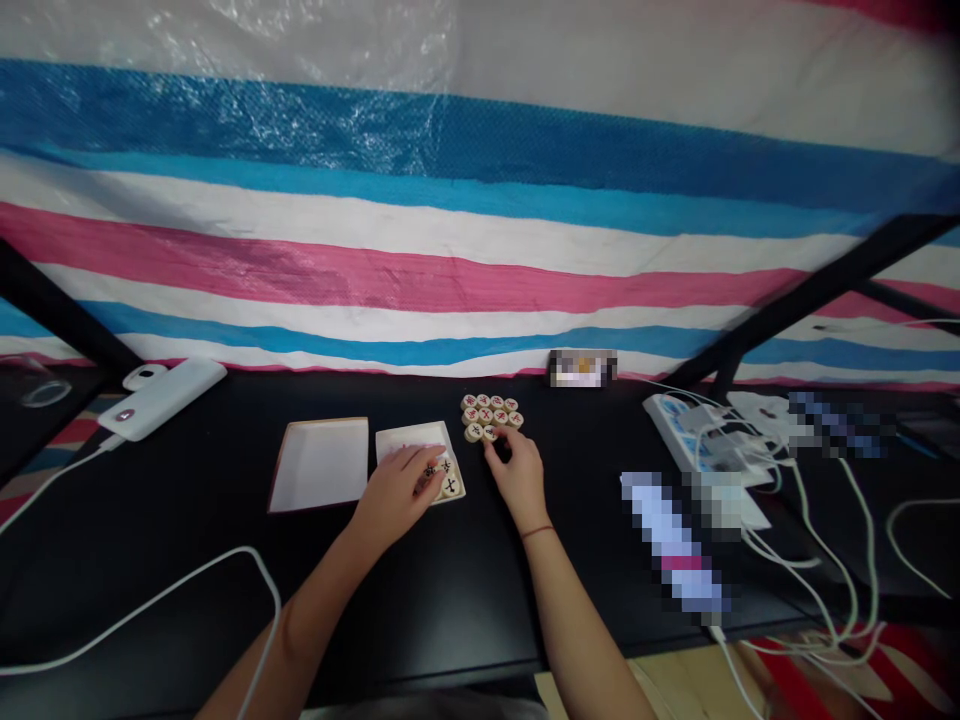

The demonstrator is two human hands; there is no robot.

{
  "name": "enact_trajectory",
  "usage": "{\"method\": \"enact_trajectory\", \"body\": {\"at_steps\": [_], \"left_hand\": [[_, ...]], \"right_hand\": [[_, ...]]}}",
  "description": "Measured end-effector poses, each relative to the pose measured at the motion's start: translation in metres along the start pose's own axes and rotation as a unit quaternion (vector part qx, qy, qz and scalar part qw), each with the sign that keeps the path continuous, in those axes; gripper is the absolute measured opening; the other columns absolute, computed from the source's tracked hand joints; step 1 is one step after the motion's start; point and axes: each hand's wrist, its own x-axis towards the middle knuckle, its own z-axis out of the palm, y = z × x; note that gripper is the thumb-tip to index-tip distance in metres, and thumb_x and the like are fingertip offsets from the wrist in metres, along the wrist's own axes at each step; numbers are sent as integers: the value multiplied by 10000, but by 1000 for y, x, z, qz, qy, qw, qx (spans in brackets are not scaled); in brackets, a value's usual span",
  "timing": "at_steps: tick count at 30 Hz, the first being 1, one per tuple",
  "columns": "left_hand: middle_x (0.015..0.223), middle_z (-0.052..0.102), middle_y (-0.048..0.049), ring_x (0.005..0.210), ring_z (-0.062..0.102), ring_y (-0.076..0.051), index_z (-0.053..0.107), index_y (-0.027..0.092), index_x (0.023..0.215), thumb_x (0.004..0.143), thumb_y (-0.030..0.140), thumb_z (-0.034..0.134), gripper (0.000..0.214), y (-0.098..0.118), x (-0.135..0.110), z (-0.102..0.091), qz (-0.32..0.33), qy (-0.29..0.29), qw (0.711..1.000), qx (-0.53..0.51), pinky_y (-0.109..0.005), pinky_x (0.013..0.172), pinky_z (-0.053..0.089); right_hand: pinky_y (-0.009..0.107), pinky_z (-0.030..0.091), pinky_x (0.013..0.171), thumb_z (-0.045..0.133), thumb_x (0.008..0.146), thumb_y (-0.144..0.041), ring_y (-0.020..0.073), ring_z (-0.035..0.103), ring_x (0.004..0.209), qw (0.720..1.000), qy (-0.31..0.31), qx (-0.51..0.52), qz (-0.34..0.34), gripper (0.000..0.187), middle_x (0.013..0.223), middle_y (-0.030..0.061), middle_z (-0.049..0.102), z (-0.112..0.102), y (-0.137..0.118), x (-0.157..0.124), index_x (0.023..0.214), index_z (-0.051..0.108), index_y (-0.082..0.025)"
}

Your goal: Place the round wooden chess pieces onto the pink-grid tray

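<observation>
Round wooden xiangqi pieces (489,414) in a tight cluster near the far edge of the black tabletop (187,520), some red-marked on top: probably light, stiff, smooth-sided discs, best pinched by the rim. Right hand (519,475) at the cluster's near side, fingers (495,443) bunched against a piece, no telling whether pinching it. Left hand (394,490) curled over a shallow white tray (409,438) with black-marked pieces (450,486), grip partly hidden and uncertain. Just left of the tray, a white box lid (319,465). Farther left, a white power bank (161,398); to the right, a cable-laden power strip (675,430), well apart from the hands.
</observation>
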Motion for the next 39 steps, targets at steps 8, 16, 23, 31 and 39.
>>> {"method": "enact_trajectory", "body": {"at_steps": [8,16,23,31,39], "left_hand": [[1068,683,-58,997,622,-217,598,227,1166,932,280,491,263,0,1,0,-2,-9,1000,2,-384,916,484],[1033,695,-51,972,627,-206,617,226,1138,927,262,471,259,-1,1,-2,-10,-8,1000,21,-367,892,467],[1040,691,-52,997,582,-235,660,236,1101,901,200,481,271,0,2,1,-42,4,990,136,-401,866,383],[960,694,-81,969,555,-269,710,206,981,921,245,477,244,0,3,7,-43,-17,974,221,-432,841,355],[931,697,-78,955,548,-270,682,192,843,908,259,477,225,2,0,3,-58,-33,973,220,-434,820,348]], "right_hand": [[328,435,720,520,871,-327,220,551,760,1000,0,-10,2,186,872,81,671,2,-3,3,908,627,-179],[341,439,734,530,857,-339,224,546,777,1000,6,-7,10,208,881,91,657,0,-3,2,945,616,-170],[259,443,650,457,919,-340,166,586,640,988,-85,125,37,241,715,21,632,-7,-43,-14,985,626,-182],[237,450,674,417,943,-315,167,641,720,980,-147,137,8,256,841,38,692,-2,-60,-19,1021,631,-198],[238,468,662,394,923,-246,170,658,706,983,-145,115,0,270,846,45,709,-4,-64,-20,1019,641,-195]]}}
